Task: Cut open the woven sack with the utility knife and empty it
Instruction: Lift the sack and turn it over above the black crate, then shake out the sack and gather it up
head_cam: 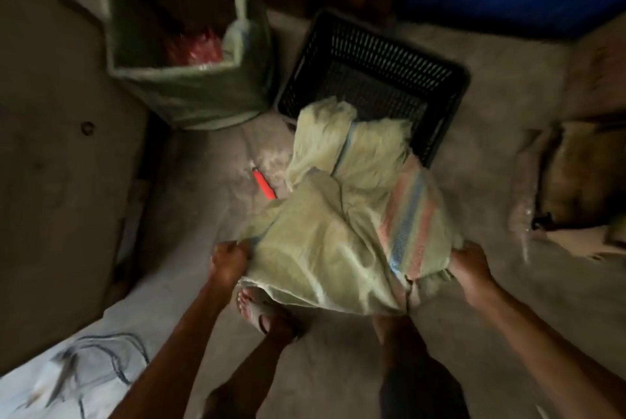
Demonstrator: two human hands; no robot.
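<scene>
woven sack gripped by left hand and right hand.

No text, label, brand, number or sign is legible anywhere here.

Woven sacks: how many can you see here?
2. One woven sack is gripped by the left hand and right hand, its far end in the black crate. Another sack stands open, upper left. Others may be hidden.

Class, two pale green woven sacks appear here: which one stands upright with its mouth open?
The green woven sack by the wall, with red contents inside. The striped woven sack hangs crumpled from both hands over the black plastic crate.
</scene>
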